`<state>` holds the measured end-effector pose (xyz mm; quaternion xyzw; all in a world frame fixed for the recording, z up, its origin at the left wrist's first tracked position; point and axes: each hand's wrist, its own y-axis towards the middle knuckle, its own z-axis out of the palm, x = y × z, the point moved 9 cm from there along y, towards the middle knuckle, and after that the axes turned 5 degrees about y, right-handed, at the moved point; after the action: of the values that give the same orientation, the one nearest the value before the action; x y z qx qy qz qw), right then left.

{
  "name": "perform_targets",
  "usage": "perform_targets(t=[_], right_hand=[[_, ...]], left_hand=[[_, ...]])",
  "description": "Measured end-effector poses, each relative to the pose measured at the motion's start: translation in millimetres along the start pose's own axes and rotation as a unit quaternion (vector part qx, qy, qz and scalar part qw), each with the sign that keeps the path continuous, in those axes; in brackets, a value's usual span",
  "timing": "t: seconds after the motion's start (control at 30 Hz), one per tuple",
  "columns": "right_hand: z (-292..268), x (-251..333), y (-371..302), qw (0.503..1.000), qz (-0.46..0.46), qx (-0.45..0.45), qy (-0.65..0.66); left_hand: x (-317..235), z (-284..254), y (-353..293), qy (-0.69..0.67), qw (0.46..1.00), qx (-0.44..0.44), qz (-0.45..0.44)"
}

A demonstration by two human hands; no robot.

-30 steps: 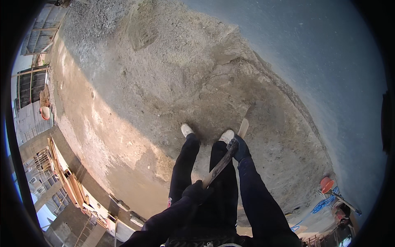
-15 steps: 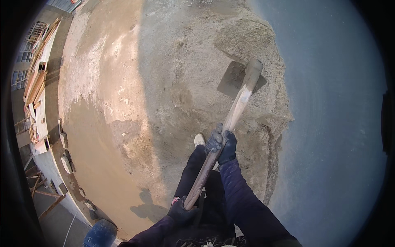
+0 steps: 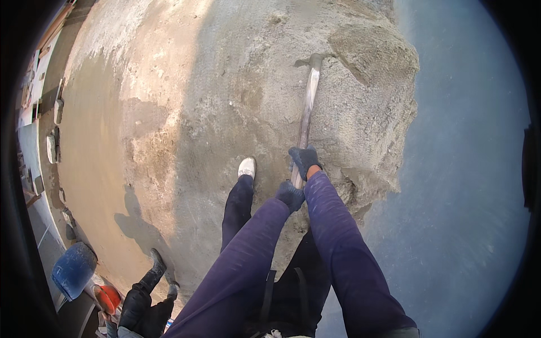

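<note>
A hoe [image 3: 309, 107] with a long wooden handle stretches away from me, its head down in the wet grey sandy mix [image 3: 360, 135]. Most of the blade is hidden, with only the rounded collar and a thin edge in sight. Near the handle's lower end, my gloved left hand [image 3: 290, 196] is closed round the wood. My right hand [image 3: 305, 159], also in a dark glove, grips the handle a little farther up. Both arms reach out in front of me, almost straight.
A smooth blue-grey surface [image 3: 451, 169] borders the mix on the right. At lower left are a blue barrel [image 3: 74, 270], an orange bucket [image 3: 107, 298] and another person's dark-clothed legs [image 3: 147, 301]. Stones [image 3: 52, 147] line the left edge. My white shoe [image 3: 247, 167] stands on the mix.
The hoe's head has swung down and away from me into the mix. My left hand has moved forward, close to the right one. Another person's legs have come into view at lower left.
</note>
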<state>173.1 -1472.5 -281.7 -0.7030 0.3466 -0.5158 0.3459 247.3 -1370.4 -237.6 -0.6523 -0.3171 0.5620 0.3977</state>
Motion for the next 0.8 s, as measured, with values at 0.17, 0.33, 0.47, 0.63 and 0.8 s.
perform_targets(t=[0.17, 0.33, 0.47, 0.63, 0.8], right_hand=[[-26, -63, 5, 0.987, 0.031, 0.122, 0.099], [-64, -81, 12, 0.967, 0.055, 0.226, 0.106], [-104, -165, -23, 0.97, 0.031, 0.236, 0.056], [-146, -294, -107, 0.983, 0.014, 0.18, 0.042], [-199, -406, -179, 0.987, 0.089, 0.104, 0.08]], left_hand=[[48, 71, -37, -0.058, 0.998, -0.037, 0.004], [56, 159, -80, 0.108, 0.982, -0.129, 0.086], [118, 223, -130, 0.059, 0.986, -0.155, -0.02], [216, 288, -222, 0.032, 0.989, -0.123, -0.073], [331, 355, -295, 0.122, 0.977, 0.019, -0.172]])
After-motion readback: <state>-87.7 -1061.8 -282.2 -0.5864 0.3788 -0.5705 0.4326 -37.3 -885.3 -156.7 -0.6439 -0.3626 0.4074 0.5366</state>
